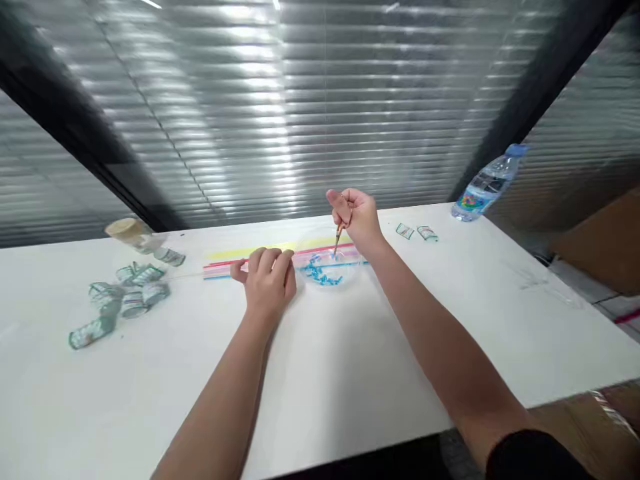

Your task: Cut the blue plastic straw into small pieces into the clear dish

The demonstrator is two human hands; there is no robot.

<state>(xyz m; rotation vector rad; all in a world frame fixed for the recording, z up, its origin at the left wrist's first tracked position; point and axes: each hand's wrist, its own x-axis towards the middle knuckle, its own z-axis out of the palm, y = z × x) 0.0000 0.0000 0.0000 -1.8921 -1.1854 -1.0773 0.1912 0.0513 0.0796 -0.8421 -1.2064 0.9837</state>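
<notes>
A clear round bowl (320, 283) stands on the white table, with many small cut blue pieces (320, 272) lying in it. My right hand (361, 220) grips small scissors (339, 233) by their orange-copper handles, blades pointing down into the bowl. My left hand (267, 277) is at the bowl's left edge, over a row of long straws. Its fingers curl downward, and what they grip, if anything, is hidden. Pink and red straws (225, 265) show left of that hand, with yellow straws (233, 254) behind. The straws continue behind or under the bowl.
Several crumpled green-and-white wrappers (134, 300) lie at the left, near a tipped clear container with a tan lid (125, 228). Two flat wrappers (417, 232) sit back right. A water bottle (487, 183) stands at the far right corner. Window blinds (310, 120) rise behind the table.
</notes>
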